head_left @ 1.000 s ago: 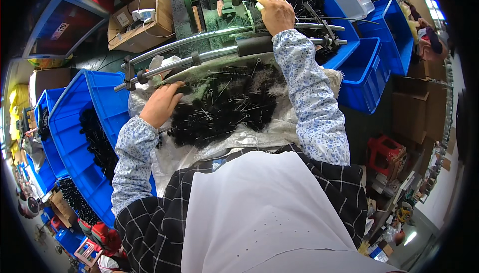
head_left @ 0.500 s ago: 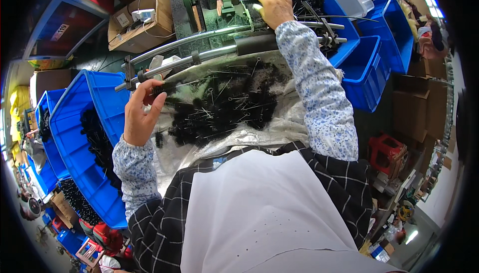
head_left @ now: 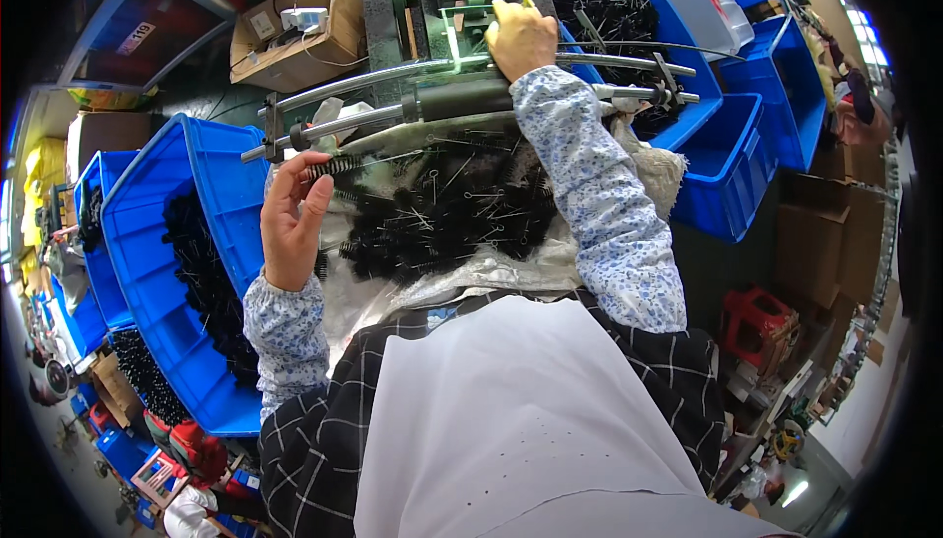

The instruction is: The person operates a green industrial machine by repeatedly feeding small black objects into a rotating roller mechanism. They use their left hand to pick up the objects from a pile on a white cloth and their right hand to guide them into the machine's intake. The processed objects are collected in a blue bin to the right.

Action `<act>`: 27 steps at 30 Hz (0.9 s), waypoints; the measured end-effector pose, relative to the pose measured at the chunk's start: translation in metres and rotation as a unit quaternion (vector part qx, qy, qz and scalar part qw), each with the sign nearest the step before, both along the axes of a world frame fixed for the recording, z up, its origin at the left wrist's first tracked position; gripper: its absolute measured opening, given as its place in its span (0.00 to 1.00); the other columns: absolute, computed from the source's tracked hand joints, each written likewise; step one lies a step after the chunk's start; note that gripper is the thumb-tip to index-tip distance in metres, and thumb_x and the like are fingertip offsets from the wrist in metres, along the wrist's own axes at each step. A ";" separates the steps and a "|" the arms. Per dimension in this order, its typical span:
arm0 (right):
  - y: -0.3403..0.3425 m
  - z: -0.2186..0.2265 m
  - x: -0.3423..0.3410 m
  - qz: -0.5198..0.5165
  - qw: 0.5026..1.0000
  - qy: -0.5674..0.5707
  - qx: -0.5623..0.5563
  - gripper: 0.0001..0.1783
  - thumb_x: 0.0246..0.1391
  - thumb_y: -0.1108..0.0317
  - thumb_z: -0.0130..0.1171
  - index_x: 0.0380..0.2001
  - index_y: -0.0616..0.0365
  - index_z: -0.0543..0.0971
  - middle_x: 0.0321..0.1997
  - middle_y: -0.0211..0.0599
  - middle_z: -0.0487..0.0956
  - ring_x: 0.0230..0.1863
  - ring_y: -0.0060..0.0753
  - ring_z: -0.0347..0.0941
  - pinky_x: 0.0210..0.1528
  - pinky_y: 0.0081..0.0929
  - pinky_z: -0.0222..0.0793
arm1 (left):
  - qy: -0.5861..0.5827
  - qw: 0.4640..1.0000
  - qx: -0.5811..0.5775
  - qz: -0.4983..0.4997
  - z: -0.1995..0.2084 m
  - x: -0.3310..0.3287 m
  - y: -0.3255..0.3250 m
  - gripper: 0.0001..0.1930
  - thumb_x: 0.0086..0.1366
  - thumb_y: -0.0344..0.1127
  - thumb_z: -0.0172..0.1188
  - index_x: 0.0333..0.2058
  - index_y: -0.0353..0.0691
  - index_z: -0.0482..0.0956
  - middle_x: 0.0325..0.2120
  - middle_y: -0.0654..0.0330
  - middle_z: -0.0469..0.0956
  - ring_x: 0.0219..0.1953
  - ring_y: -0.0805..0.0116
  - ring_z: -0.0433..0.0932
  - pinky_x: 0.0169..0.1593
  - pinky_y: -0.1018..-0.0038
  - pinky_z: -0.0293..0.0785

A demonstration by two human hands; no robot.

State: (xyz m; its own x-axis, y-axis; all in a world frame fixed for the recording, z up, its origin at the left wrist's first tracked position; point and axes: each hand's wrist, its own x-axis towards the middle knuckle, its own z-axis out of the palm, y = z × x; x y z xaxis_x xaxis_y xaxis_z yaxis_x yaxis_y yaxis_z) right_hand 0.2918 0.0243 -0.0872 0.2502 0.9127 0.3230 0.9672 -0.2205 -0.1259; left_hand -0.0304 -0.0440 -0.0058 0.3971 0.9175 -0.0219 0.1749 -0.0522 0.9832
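Pinched between the thumb and fingers of my left hand (head_left: 292,233) is a small black twisted-wire brush (head_left: 343,164), its thin wire stem pointing right. My right hand (head_left: 525,39) is up at the green machine (head_left: 458,9), fingers closed together beside its lit front part. Whatever those fingers hold is hidden or too small to name. Pale yellow covers show on some of the right fingertips. Below both hands, a heap of black wire brushes (head_left: 432,219) with looped wire ends lies on a whitish cloth (head_left: 511,269) in front of me.
Two metal rails (head_left: 349,127) run across between the machine and the heap. A big blue bin (head_left: 147,209) with black brushes stands at left; another blue bin (head_left: 688,91) with brushes is at far right. A cardboard box (head_left: 295,42) sits beyond the rails.
My right hand has shifted left along the machine's front. My left hand has come slightly right, and the brush in it shows more clearly. The whole view has shifted a little.
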 end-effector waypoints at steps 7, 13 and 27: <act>-0.006 0.002 0.017 -0.011 0.999 -0.021 -0.026 0.19 0.44 0.60 0.56 0.42 0.49 0.77 0.36 0.33 0.79 0.44 0.38 0.74 0.42 0.40 0.63 | 0.005 1.000 -0.009 -0.021 0.005 0.010 0.000 0.12 0.64 0.33 0.52 0.46 0.37 0.70 0.31 0.67 0.69 0.33 0.81 0.65 0.39 0.85 0.62; -0.011 -0.010 0.082 0.008 0.999 0.021 -0.037 0.15 0.47 0.57 0.54 0.39 0.46 0.79 0.37 0.38 0.78 0.41 0.44 0.75 0.41 0.41 0.69 | -0.030 0.999 0.018 -0.022 0.002 0.021 0.001 0.12 0.63 0.30 0.52 0.45 0.37 0.70 0.32 0.66 0.71 0.33 0.80 0.68 0.40 0.84 0.64; -0.051 0.082 0.084 0.020 1.000 -0.010 0.004 0.18 0.52 0.67 0.52 0.47 0.57 0.72 0.46 0.44 0.75 0.46 0.47 0.72 0.44 0.36 0.69 | -0.015 0.996 0.087 -0.026 0.000 0.071 0.001 0.12 0.59 0.30 0.59 0.42 0.39 0.72 0.32 0.63 0.76 0.34 0.78 0.75 0.36 0.81 0.70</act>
State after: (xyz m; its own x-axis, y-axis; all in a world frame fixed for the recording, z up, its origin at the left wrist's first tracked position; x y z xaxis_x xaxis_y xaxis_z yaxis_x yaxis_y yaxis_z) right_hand 0.3758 -0.0267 -0.0052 0.2065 0.9195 0.3343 0.9776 -0.1801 -0.1086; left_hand 0.0411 -0.0434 -0.0062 0.4415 0.8849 0.1482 0.1383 -0.2303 0.9632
